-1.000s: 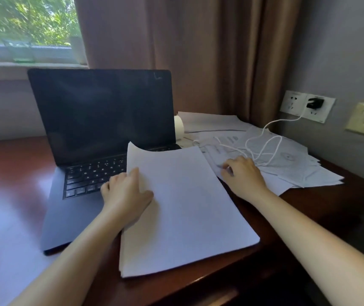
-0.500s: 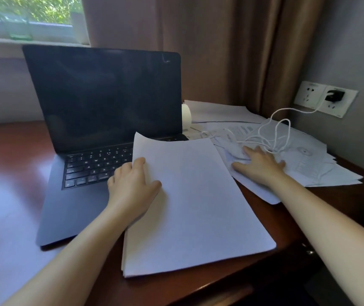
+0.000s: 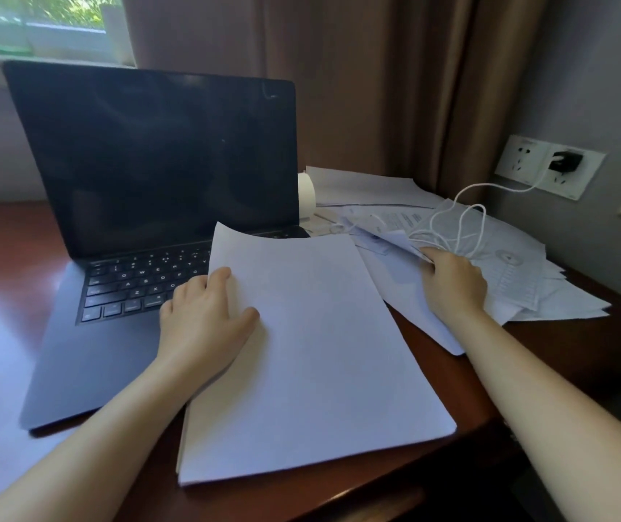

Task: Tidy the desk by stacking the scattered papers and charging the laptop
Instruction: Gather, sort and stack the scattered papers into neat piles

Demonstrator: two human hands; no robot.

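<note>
Reddish-brown surface (image 3: 3,250) spans lower frame. Open laptop (image 3: 158,163), screen dark, sits left of centre. Paper stack (image 3: 320,352) lies centre frame, its left part overlapping laptop's right side. Scattered papers (image 3: 550,295) spread at right, near wall. Left hand (image 3: 203,318) holds paper stack's left edge: thumb on top, fingers curled over edge. Right hand (image 3: 452,284) on scattered papers, fingers gripping raised loose sheet (image 3: 388,235). White cable (image 3: 467,220) loops over papers just beside right hand. Black charger (image 3: 565,162) plugged into wall socket (image 3: 519,160), upper right.
</note>
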